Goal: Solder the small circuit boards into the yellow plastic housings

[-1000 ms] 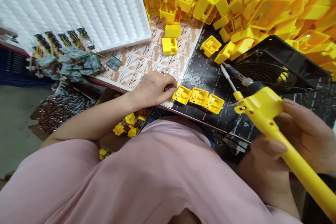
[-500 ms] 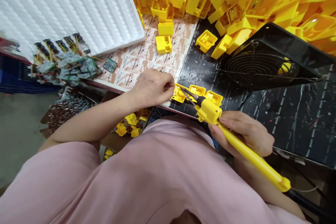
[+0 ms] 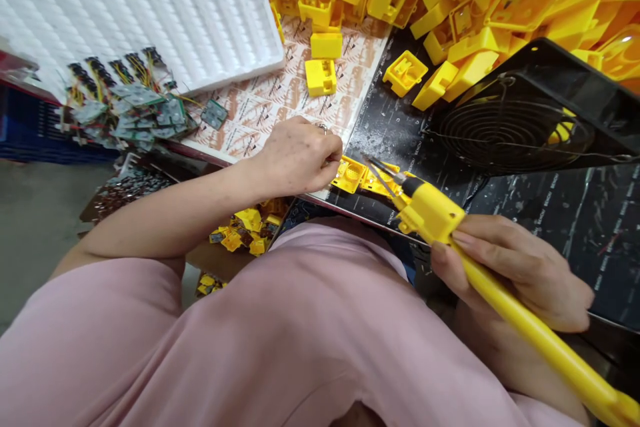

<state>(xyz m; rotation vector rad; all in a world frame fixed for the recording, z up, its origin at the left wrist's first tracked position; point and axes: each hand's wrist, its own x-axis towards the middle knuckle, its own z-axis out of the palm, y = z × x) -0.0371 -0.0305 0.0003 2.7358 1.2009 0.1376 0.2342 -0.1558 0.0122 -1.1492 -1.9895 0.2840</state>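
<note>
Along the bench's (image 3: 375,130) near edge, small open yellow plastic housings (image 3: 349,175), presumably light, stiff and best held by their side walls, adjoin the narrowed left hand (image 3: 303,153), contents indeterminable; the right hand (image 3: 525,267) grips a yellow long-handled, metal-tipped tool (image 3: 530,328).

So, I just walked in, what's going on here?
A person holds a yellow-handled tool in their right hand, its thin metal tips near a short row of open yellow housings; contact is unclear. Their left hand is at the row's left end, fingers closed together. A black fan stands beyond the tool, and wired circuit boards lie heaped at left.
</note>
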